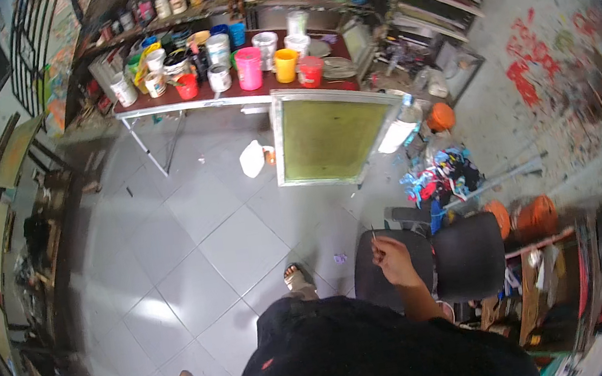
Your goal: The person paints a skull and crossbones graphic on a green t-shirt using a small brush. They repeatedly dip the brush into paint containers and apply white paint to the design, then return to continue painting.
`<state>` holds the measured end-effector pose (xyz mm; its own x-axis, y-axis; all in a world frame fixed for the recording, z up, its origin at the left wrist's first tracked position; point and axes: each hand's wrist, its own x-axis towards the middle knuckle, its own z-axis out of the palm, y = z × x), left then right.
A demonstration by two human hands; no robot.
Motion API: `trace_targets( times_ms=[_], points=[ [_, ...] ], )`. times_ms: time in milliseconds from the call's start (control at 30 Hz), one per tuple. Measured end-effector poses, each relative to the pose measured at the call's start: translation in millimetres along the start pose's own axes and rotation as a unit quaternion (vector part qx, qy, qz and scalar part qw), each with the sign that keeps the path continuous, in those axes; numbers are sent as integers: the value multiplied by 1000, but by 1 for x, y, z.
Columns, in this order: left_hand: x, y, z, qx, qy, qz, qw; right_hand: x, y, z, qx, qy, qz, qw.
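Observation:
My right hand (pixel 394 259) is raised over the black chair (pixel 375 288) at my right side. Its fingers are pinched on a thin, dark, stick-like thing (pixel 373 232) that points away from me; its kind is too small to make out. My left hand does not show. Farther off, a screen-printing frame (pixel 332 138) with a green-yellow mesh and a pale rim leans at the front of a dark red table (pixel 202 98), well apart from my hand.
Several paint tubs, among them a pink one (pixel 249 69), crowd the table. A white jug (pixel 252 158) stands on the tiled floor (pixel 208 231). Coloured rags (pixel 440 177) lie heaped at the right, near orange containers (pixel 533 216). Cluttered shelves (pixel 549 284) stand behind the chair.

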<state>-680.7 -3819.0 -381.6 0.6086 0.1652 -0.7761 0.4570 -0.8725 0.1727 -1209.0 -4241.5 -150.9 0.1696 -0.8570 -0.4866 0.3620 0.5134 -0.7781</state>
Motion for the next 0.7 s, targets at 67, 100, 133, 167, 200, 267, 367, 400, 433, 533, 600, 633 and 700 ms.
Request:
trace_targets(
  times_ms=[67, 100, 133, 167, 200, 267, 367, 400, 433, 533, 600, 633, 700],
  points=[
    [-3, 32, 18, 55, -31, 26, 998, 53, -23, 39, -70, -1, -5, 998],
    [-4, 51, 30, 98, -49, 60, 992, 79, -35, 57, -104, -4, -2, 995],
    [-3, 72, 42, 152, -65, 114, 980, 109, -45, 71, -148, -7, -13, 989],
    [-3, 105, 60, 226, -78, 195, 951, 136, -52, 81, -188, -4, -21, 982],
    [-6, 141, 80, 297, -83, 280, 909, 158, -61, 98, -177, -14, -34, 984],
    [-14, 226, 121, 395, -44, 503, 768, 203, -75, 135, -145, -44, -52, 987],
    [-60, 365, 173, 249, -21, 604, 757, 270, -87, 178, -125, -82, -65, 987],
    [-101, 411, 182, 108, -75, 502, 855, 295, -91, 184, -141, -82, -67, 984],
    [-117, 443, 180, 68, -83, 479, 871, 318, -94, 200, -153, -95, -66, 981],
    [-149, 517, 160, -31, -94, 406, 909, 380, -114, 259, -215, -126, -85, 965],
    [-134, 549, 161, -72, -58, 354, 931, 418, -140, 299, -261, -144, -126, 946],
    [-125, 560, 153, -88, -34, 327, 940, 433, -147, 323, -278, -155, -143, 937],
    [-128, 597, 151, -154, -37, 336, 928, 472, -169, 359, -332, -158, -211, 906]
  ],
)
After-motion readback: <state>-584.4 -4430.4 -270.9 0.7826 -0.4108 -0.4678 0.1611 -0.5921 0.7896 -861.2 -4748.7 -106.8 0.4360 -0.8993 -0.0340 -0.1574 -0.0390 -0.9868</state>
